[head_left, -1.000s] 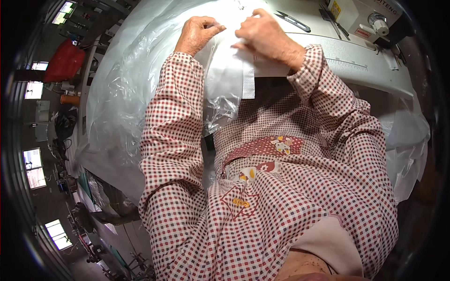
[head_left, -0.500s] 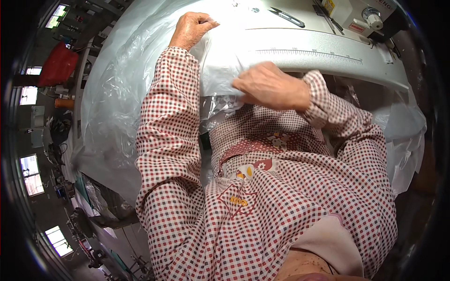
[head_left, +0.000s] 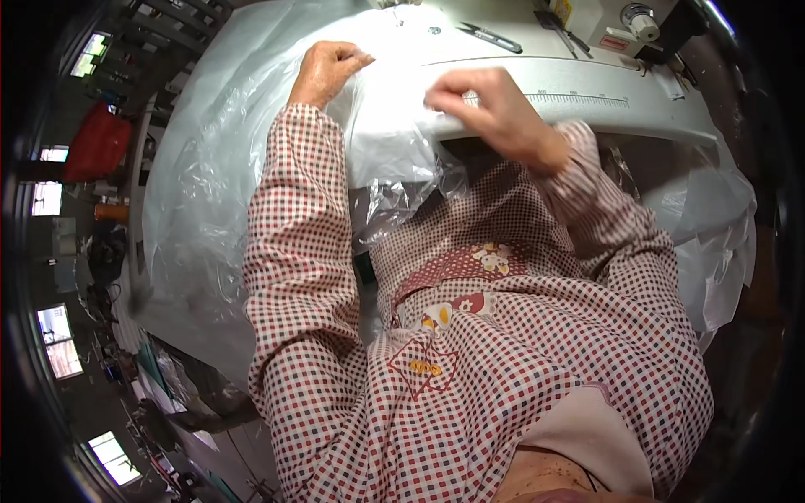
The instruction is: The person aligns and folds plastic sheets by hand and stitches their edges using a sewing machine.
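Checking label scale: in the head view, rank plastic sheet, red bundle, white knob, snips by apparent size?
Largest to smallest:
1. Plastic sheet
2. Red bundle
Unsure, unranked: white knob and snips; snips look longer, knob broader.

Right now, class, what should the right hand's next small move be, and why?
Probably bring the right hand to the near end of the white sheet and smooth it: crumpled clear film hangs below that end, and the hand is just beside the sheet. The left hand is by its far end, though glare hides its hold.
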`<state>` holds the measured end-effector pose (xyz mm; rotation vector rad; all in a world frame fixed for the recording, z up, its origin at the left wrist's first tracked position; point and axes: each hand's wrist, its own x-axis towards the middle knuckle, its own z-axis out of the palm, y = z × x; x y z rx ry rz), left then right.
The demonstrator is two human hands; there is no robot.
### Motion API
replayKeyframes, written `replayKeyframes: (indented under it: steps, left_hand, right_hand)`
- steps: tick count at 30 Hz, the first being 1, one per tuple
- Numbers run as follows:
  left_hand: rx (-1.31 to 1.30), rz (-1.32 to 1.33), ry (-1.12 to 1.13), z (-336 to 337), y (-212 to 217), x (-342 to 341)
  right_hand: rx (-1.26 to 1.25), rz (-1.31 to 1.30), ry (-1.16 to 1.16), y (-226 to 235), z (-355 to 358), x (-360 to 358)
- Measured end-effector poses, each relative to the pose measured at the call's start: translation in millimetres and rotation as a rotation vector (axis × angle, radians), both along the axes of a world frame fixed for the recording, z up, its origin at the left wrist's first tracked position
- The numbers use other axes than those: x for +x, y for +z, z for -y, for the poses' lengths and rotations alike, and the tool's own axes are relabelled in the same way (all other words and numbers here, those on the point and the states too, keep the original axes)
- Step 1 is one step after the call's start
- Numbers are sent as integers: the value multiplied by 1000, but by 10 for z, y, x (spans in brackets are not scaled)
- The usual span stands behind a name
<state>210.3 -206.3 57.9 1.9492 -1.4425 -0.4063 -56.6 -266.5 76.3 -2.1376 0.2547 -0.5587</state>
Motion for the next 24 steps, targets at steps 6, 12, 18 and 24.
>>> replayKeyframes:
  steps: [6,12,18,24]
  left_hand:
    - [-108,-13,-85,-5,9,-56]
    - [-64,-17,-84,-3,58,-77]
    - [-63,15,-30,27,106,-113]
    - [-141,-36,-67,70,22,-178]
  right_hand:
    - [-460,95,-285,-247,371,620]
    - [-615,77,-374,-441,447,866]
    - [-183,-11,-276,-395,454,902]
    - [-350,-23,-332,-525,474,947]
